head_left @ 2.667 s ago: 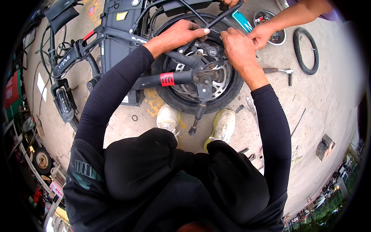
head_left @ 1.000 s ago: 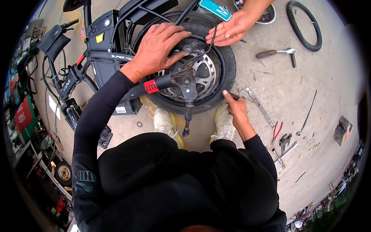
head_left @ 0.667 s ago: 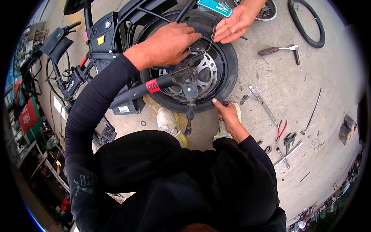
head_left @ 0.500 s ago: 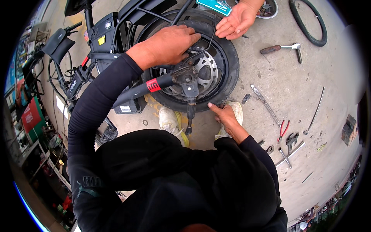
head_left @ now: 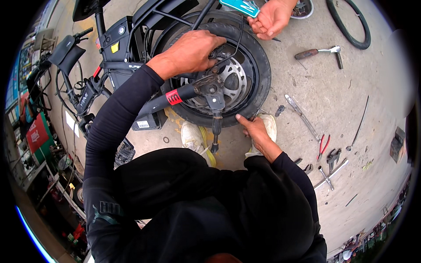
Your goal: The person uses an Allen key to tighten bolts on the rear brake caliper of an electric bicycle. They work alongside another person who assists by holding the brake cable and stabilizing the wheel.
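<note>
A two-wheeler lies on its side, and its black-tyred wheel (head_left: 262, 83) with a silver brake disc (head_left: 239, 81) is in front of me. My left hand (head_left: 193, 52) reaches over the wheel's upper left part, fingers bent in near the rim beside a black cable; what its fingertips grip is hidden. At the tyre's lower right edge is my right hand (head_left: 258, 133), its thumb pressed to the tyre and its other fingers partly hidden. A thin metal piece shows beside those fingers. The dark swingarm (head_left: 180, 94) with a red band crosses the wheel.
Another person's hand (head_left: 274, 19) hangs beside a teal plate (head_left: 241, 6). On the floor at right lie a ratchet (head_left: 318, 53), a long metal tool (head_left: 302, 117), red-handled pliers (head_left: 323, 147), a cross wrench (head_left: 329, 176) and a loose tyre (head_left: 368, 37). My shoes (head_left: 193, 136) are close to the wheel.
The other person's hand has drawn up slightly, away from the tyre, and its fingers are more curled. My two hands stay in nearly the same places on the wheel.
</note>
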Demonstrator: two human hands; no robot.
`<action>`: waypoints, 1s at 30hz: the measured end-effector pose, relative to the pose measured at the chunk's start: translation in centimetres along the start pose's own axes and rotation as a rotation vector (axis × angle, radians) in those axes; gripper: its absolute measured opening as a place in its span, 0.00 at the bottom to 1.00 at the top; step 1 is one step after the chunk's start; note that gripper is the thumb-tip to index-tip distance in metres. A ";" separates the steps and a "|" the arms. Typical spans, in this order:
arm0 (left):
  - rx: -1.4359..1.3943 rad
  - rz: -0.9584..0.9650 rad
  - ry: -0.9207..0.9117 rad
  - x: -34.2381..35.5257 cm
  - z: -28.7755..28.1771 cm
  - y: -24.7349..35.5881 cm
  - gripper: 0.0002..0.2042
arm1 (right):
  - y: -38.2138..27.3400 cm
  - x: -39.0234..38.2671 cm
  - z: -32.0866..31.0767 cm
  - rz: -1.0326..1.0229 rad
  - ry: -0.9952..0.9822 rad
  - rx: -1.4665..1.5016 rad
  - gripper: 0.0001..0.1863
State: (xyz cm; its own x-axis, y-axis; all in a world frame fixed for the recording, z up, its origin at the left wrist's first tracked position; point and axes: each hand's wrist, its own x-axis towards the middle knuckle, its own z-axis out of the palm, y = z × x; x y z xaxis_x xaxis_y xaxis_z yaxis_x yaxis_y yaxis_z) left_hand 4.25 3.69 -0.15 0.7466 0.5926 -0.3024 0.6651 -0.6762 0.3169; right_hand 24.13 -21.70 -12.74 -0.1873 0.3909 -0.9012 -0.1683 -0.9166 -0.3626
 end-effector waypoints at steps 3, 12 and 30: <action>0.000 -0.004 0.014 -0.2 0.0 0.0 0.29 | -0.5 -0.2 0.3 0.021 0.030 -0.033 0.18; -0.025 0.016 -0.032 -0.1 -0.3 -0.3 0.29 | -1.1 -0.1 -0.4 0.010 0.130 0.041 0.17; -0.040 0.069 0.102 -2.2 -1.4 -0.5 0.26 | -9.6 1.1 -5.5 -0.641 0.551 -0.168 0.26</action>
State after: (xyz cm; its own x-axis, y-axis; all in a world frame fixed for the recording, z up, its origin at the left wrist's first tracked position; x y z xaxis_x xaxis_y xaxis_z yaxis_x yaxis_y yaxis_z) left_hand 2.35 3.33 1.56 0.7870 0.5881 -0.1865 0.6108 -0.7001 0.3698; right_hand 30.88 -12.89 -11.59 0.3989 0.7806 -0.4812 0.0728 -0.5501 -0.8319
